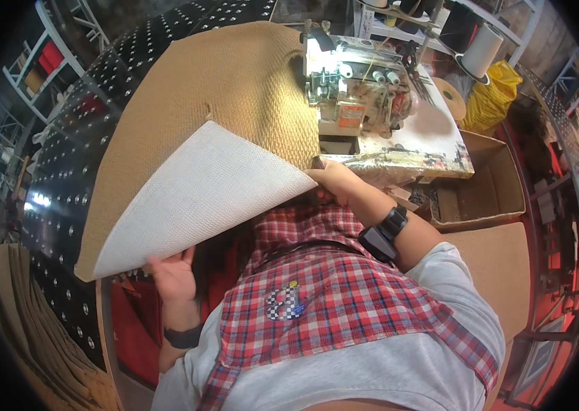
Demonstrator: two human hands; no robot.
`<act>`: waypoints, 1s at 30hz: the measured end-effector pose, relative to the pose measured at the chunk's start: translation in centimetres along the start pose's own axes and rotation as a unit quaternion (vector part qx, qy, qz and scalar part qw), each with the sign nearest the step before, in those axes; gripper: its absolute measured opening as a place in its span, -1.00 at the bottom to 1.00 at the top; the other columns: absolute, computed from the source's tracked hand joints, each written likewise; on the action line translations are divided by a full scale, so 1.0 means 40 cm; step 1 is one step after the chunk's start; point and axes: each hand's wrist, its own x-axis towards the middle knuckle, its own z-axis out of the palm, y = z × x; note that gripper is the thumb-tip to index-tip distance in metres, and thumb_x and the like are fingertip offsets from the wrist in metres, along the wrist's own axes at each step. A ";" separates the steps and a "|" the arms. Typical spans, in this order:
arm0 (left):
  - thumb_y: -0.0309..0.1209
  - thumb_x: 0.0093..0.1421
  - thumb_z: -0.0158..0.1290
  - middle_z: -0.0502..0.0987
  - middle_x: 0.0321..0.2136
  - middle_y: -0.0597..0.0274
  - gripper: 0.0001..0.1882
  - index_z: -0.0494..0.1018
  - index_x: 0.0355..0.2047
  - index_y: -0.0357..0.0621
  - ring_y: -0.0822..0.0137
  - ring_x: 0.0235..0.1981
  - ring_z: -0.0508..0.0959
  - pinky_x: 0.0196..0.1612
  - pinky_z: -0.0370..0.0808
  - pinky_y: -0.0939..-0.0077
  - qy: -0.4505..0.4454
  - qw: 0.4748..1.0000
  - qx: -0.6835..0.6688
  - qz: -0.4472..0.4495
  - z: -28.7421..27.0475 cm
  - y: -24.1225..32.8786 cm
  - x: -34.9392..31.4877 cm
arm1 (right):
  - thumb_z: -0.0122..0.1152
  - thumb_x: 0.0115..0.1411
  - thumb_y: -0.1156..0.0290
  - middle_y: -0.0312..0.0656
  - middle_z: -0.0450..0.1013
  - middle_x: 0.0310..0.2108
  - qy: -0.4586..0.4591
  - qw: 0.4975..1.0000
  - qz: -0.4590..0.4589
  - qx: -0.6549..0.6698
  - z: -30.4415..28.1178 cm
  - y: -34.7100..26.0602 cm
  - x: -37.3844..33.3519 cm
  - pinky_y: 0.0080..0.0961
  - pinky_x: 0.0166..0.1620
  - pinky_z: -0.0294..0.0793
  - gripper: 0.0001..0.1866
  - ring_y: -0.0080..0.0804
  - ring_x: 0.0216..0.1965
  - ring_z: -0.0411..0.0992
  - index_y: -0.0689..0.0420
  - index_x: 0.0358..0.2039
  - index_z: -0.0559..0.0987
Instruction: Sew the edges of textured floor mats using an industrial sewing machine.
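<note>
A large tan woven mat (187, 82) lies over the table to my left, its near part folded back so that the white backing (200, 185) shows. My right hand (337, 179) is closed on the right corner of this flap, just in front of the sewing machine (358, 89). A small dark piece shows by its fingertips; I cannot tell what it is. At the flap's near edge, toward the left, my left hand (174, 277) has the thumb against the white side, the other fingers partly hidden beneath. The machine's lamp lights the mat's right edge.
Beside the machine, its worktop (433, 140) adjoins an open cardboard box (481, 185). Thread cones (483, 51) and a yellow bag (498, 96) stand behind it. A black studded table (63, 178) spreads on the left, with stacked tan mats (26, 308) below.
</note>
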 end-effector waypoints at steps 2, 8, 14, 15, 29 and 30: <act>0.14 0.02 -0.15 0.09 0.09 0.23 -0.27 -0.01 0.10 0.04 0.17 0.06 0.16 0.01 0.19 0.14 0.121 0.992 -0.030 -0.004 0.000 0.053 0.014 | 0.11 0.00 0.29 -0.36 0.35 -0.66 0.016 1.000 0.003 0.000 -0.002 0.003 0.002 -0.73 -0.71 0.15 -0.78 -0.66 -0.75 0.19 0.11 -0.38 0.38; 0.11 0.03 -0.14 0.13 0.07 0.24 -0.29 0.00 0.10 0.02 0.19 0.06 0.17 0.01 0.19 0.18 0.110 0.993 -0.032 0.022 -0.009 0.080 0.055 | 0.17 -0.04 0.27 -0.38 0.30 -0.70 -0.008 0.998 -0.024 0.057 0.020 0.045 0.007 -0.74 -0.70 0.13 -0.74 -0.66 -0.75 0.18 0.11 -0.39 0.38; 0.09 0.05 -0.15 0.09 0.09 0.24 -0.29 0.01 0.09 -0.05 0.21 0.10 0.12 0.08 0.11 0.23 0.108 0.993 -0.030 0.022 0.003 0.038 0.114 | 0.10 0.00 0.47 -0.22 0.37 -0.37 -0.066 0.978 -0.078 0.181 0.042 0.061 -0.021 -0.65 -0.48 0.37 -0.70 -0.55 -0.49 0.36 0.22 -0.22 0.35; 0.10 0.05 -0.17 0.09 0.09 0.23 -0.28 0.00 0.10 -0.06 0.21 0.10 0.11 0.08 0.11 0.22 0.109 0.994 -0.005 0.012 -0.002 0.034 0.127 | 0.10 0.00 0.47 -0.21 0.37 -0.35 -0.066 0.983 -0.076 0.156 0.041 0.061 -0.027 -0.61 -0.40 0.39 -0.69 -0.51 -0.43 0.37 0.25 -0.21 0.34; -0.04 0.15 -0.34 0.14 0.06 0.11 -0.41 0.04 0.08 -0.17 0.10 0.06 0.16 0.07 0.13 0.18 0.172 0.984 0.011 -0.039 0.037 0.051 0.222 | 0.06 0.06 0.37 -0.25 0.38 -0.44 -0.011 0.988 -0.069 0.139 0.046 0.094 -0.014 -0.58 -0.38 0.34 -0.73 -0.57 -0.46 0.33 0.28 -0.28 0.38; -0.06 0.15 -0.33 0.15 0.05 0.11 -0.43 0.04 0.08 -0.17 0.11 0.05 0.17 0.06 0.14 0.18 0.156 0.987 0.006 -0.046 0.027 0.045 0.240 | 0.05 0.07 0.36 -0.27 0.37 -0.45 -0.007 0.989 -0.072 0.127 0.044 0.095 -0.011 -0.58 -0.39 0.34 -0.74 -0.58 -0.47 0.32 0.27 -0.29 0.39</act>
